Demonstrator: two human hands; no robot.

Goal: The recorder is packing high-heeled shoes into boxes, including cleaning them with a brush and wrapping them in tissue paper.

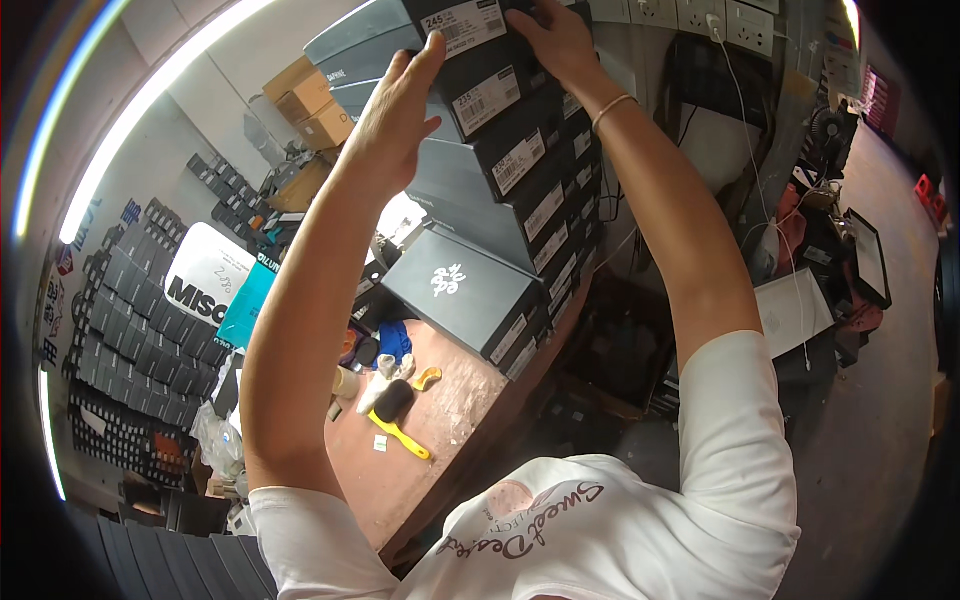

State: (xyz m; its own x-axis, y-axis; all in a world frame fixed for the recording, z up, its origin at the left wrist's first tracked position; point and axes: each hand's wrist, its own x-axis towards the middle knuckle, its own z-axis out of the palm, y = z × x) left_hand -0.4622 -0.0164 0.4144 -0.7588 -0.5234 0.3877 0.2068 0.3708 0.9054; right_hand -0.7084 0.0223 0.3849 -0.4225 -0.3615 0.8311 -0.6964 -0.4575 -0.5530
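Observation:
Dark grey shoeboxes (pixel 465 180) stand in a tall, slightly uneven stack, with white labels on their ends. Both my arms reach up to its top. My left hand (pixel 395 120) presses on the near left side of the upper shoebox (pixel 375 35), its thumb at the label's corner. On the far right end of that box is my right hand (pixel 558 42), its fingers partly cut off by the upper edge. The box is held between my two hands; whether it is lifted off the one below I cannot tell. A lower shoebox (pixel 465 290) with a white logo sits in front of the stack.
A yellow-handled brush (pixel 402 436), a small orange item (pixel 428 378) and a blue cloth (pixel 394 342) lie on the reddish worktable (pixel 400 500). More shoeboxes (pixel 150 310) are piled at the left. Brown cartons (pixel 312 105) stand behind. A white cable (pixel 745 130) hangs at the right.

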